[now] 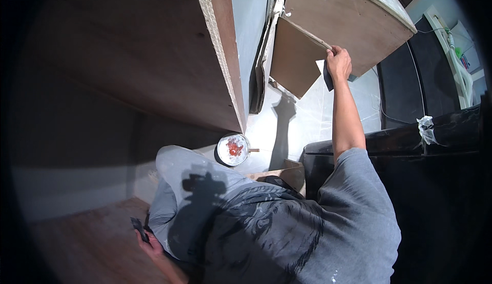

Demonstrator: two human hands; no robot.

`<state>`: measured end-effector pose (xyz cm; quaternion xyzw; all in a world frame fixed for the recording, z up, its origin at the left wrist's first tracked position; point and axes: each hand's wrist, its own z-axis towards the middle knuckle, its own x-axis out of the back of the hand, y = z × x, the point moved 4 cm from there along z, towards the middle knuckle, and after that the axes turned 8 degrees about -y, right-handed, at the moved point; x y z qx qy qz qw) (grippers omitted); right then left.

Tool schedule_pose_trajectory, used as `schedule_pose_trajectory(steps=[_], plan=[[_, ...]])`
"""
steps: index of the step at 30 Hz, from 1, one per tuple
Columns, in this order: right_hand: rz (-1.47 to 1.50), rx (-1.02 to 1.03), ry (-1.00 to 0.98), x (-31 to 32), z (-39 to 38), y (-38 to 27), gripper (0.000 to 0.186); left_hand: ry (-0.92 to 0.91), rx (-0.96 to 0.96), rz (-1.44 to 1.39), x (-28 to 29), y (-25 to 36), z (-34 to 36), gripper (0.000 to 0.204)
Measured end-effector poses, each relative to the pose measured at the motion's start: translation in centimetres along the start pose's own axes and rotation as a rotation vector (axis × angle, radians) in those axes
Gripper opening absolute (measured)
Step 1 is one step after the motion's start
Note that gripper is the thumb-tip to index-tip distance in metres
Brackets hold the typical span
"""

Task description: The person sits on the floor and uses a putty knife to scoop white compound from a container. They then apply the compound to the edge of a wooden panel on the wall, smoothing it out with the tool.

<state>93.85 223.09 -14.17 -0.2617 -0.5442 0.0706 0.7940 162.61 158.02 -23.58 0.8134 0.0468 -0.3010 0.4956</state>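
My right hand (339, 63), arm stretched far forward, has its fingers curled over the upper corner of a thin brown board (296, 58). The board leans at a slant above the pale floor. A dark flat piece (328, 77) sticks out below that palm; its kind cannot be made out. Low at the left, my left hand (149, 244) is closed around a small dark scraper (138, 227) with a flat blade, near my knee. In front of that knee stands a round tub (226, 157) of white paste (225, 145) with red-orange blotches; a brown stick (254, 150) juts from its right side.
A large wooden panel (218, 43) with a rough pale edge rises at the left. A wooden cabinet (353, 25) stands ahead. Black wrapped furniture (400, 171) lies close on my right, with torn plastic (425, 130) on it. Low wooden boards (293, 173) lie before my lap.
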Motion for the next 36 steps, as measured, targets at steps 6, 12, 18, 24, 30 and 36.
schedule_pose_trajectory(steps=[6,12,18,24,30,36], plan=[[0.1,0.157,0.003,2.2,-5.8,-7.8,0.039,0.003,-0.014,0.01,-0.7,0.4,-0.2,0.027],[0.155,0.545,-0.349,-0.7,-11.5,-14.3,0.051,-0.017,0.004,0.006,-1.3,-0.1,-0.2,0.026],[0.324,0.661,-0.313,-0.8,-11.9,-14.8,0.048,-0.113,-0.049,0.144,2.8,-0.8,1.4,0.022],[0.567,0.513,-0.377,-0.6,-15.8,-11.0,0.027,-0.239,-0.288,0.818,4.3,-0.1,2.3,0.043],[0.425,0.374,-0.58,-3.3,-19.7,-5.8,0.017,-0.343,-0.52,1.553,-6.6,3.2,-3.9,0.048],[0.364,0.454,-0.673,-4.1,-20.7,-6.1,0.009,-0.452,-0.489,0.838,-4.8,-0.4,-0.5,0.053]])
